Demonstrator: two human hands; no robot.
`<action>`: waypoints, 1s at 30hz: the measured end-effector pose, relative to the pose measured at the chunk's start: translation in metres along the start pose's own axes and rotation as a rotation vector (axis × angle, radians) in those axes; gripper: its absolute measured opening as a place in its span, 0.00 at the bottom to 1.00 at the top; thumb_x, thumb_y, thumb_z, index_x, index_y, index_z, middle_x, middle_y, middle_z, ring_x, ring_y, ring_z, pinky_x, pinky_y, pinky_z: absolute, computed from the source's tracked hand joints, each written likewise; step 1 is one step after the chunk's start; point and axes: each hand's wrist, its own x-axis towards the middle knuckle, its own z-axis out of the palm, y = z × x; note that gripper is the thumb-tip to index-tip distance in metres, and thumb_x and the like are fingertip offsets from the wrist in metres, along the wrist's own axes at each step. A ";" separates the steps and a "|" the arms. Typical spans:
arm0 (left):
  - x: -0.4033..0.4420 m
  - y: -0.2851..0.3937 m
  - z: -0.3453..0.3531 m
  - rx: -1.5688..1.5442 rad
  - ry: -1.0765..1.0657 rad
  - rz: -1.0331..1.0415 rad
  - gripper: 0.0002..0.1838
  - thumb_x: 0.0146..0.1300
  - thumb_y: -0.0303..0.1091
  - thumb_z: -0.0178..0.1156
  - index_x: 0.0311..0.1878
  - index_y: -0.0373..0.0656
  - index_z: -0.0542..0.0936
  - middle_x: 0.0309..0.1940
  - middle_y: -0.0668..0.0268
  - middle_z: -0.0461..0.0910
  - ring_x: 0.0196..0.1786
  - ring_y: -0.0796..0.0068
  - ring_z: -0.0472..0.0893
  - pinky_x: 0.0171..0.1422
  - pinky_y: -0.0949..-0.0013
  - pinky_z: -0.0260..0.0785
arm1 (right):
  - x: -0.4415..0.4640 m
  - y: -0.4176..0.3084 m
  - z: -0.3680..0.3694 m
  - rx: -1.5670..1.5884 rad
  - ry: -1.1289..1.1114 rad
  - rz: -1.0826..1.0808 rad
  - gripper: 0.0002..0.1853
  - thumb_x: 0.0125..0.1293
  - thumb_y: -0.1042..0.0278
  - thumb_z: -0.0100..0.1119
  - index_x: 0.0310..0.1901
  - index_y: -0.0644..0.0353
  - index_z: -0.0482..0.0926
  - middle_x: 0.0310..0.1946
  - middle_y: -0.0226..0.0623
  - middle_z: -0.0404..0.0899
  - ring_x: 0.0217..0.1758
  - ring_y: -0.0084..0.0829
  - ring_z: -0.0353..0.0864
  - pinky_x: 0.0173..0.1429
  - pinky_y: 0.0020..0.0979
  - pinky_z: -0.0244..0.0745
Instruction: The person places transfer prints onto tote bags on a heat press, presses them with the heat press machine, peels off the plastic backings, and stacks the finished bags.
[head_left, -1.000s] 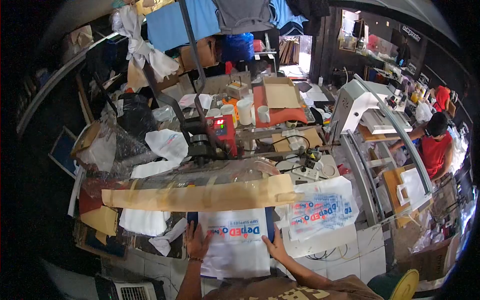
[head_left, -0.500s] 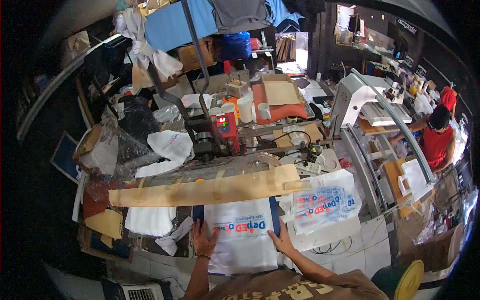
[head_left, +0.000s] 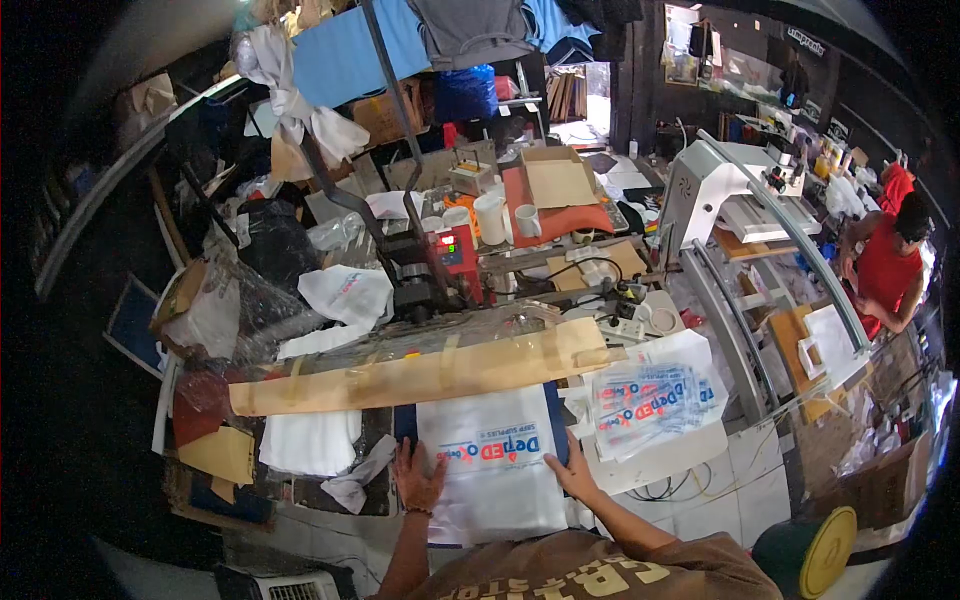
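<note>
In front of me a white cloth piece [head_left: 500,500] lies flat, printed with red and blue lettering. Dark blue padding [head_left: 404,422] shows along its sides, and its far end passes under the heat press. My left hand [head_left: 418,478] rests on the cloth's left edge, palm down with fingers spread. At the right edge, my right hand [head_left: 573,472] lies with its thumb on the cloth and fingers apart over the padding. The heat press's upper plate, wrapped in brown paper [head_left: 420,380], sits just beyond both hands, with a red control box [head_left: 455,255] behind it.
Printed white pieces [head_left: 655,395] are stacked at the right. Plain white cloths [head_left: 308,442] lie at the left. White mugs [head_left: 490,218] stand behind the press. Farther right are a white machine [head_left: 735,195] and a person in a red top [head_left: 890,270].
My view has shifted slightly. Both hands stay at the cloth's edges. The person at the right stands more upright, with arms drawn in toward the body.
</note>
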 end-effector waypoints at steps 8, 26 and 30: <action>0.000 0.005 -0.003 0.010 0.002 -0.011 0.38 0.60 0.63 0.67 0.66 0.45 0.80 0.76 0.53 0.66 0.77 0.43 0.63 0.75 0.30 0.53 | 0.000 0.006 0.000 0.056 -0.009 -0.004 0.44 0.70 0.63 0.66 0.78 0.66 0.50 0.67 0.56 0.71 0.68 0.39 0.74 0.71 0.36 0.68; 0.001 0.009 -0.005 0.053 -0.021 -0.014 0.38 0.60 0.62 0.67 0.65 0.44 0.79 0.75 0.50 0.66 0.77 0.41 0.64 0.76 0.33 0.54 | 0.002 0.008 -0.001 0.051 -0.038 0.038 0.45 0.71 0.60 0.66 0.78 0.69 0.49 0.66 0.58 0.72 0.67 0.40 0.76 0.71 0.36 0.69; 0.001 0.006 -0.002 0.050 -0.006 -0.002 0.38 0.60 0.62 0.67 0.66 0.45 0.79 0.75 0.50 0.66 0.77 0.41 0.63 0.77 0.33 0.53 | 0.003 0.013 0.000 0.084 -0.052 0.042 0.45 0.70 0.64 0.66 0.78 0.69 0.48 0.66 0.57 0.71 0.67 0.40 0.75 0.71 0.36 0.68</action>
